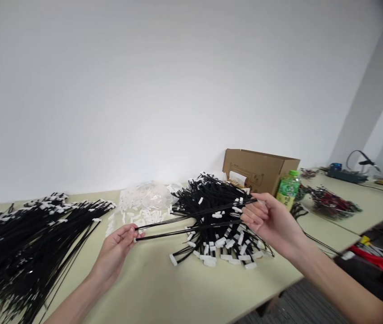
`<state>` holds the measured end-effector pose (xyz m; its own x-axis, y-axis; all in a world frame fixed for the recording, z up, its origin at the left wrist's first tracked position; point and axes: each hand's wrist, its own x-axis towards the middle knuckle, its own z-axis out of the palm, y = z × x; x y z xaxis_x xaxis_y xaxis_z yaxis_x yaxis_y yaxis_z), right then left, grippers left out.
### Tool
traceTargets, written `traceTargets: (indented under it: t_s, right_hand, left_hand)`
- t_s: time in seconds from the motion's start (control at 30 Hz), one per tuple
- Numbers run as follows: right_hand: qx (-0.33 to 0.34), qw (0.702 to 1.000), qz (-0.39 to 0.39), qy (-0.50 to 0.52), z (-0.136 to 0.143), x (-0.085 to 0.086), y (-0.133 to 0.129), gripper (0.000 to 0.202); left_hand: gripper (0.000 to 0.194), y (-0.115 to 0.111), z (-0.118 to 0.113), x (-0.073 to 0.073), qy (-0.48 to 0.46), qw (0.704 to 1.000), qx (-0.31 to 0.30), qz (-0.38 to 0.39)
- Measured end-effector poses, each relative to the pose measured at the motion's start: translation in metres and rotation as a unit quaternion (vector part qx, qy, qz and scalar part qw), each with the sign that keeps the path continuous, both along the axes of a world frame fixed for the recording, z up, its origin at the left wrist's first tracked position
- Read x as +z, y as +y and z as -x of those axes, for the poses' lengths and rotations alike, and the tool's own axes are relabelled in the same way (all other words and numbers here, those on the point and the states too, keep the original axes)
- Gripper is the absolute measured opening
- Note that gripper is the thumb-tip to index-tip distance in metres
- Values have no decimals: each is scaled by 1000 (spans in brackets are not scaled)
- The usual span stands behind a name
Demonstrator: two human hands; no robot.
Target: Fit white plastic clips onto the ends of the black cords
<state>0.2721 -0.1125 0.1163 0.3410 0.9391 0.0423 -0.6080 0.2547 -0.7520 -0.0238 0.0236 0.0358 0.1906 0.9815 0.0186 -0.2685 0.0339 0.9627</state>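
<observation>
A black wire harness (174,226) is stretched between my two hands above the table. My left hand (121,240) pinches its left end, where a bit of white shows at the fingertips. The harness's other end is in the closed fingers of my right hand (259,213), which mostly hide it. Behind and below the right hand is a heap of black cables with white connectors (211,202). Loose white connectors (144,218) lie scattered beyond my left hand, in front of a clear plastic bag (149,195) with white pieces in it.
A large pile of black cables (33,243) spreads over the table's left side. At the back stand a cardboard box (262,173) and a green-capped bottle (288,189). Farther right, red and black wires (333,200) lie in a clear tray. The table's front edge runs below my right forearm.
</observation>
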Motion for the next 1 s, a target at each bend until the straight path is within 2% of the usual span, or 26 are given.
traceTargets:
  t_s: [0.13,0.23,0.37,0.47,0.6,0.67,0.77,0.83,0.9,1.0]
  right_hand:
    - [-23,997,-45,-50,2,0,7,44]
    - [-21,996,-50,-65,9,7,16,43]
    - [-43,996,-58,-54,7,16,19,45]
    - [-62,996,-61,-13,-1,20,16,43]
    - [-62,996,-66,-5,-15,28,11,44]
    - [-82,994,-75,7,-22,34,8,44]
    - [-95,991,-94,-17,-34,43,2,46]
    - [-100,991,-82,-24,-43,48,-4,46]
    - [-136,987,-84,-8,-52,52,-10,45]
    - [-159,982,-103,-26,-64,52,-19,46]
  left_hand:
    - [30,-7,-8,-1,9,999,-28,-30]
    - [29,-11,-11,6,19,998,-34,-46]
    - [29,-13,-9,30,4,998,-1,-55]
    - [26,-14,-14,49,-39,997,-6,-64]
    - [25,-14,-32,64,-7,998,-20,-63]
    - [24,-11,-43,70,0,996,-29,-85]
    - [22,-6,-61,79,19,991,-74,-112]
    - [21,-5,-70,84,3,993,-78,-93]
    - [19,-6,-78,87,-39,990,-76,-108]
    - [17,-11,-87,90,-57,984,-120,-122]
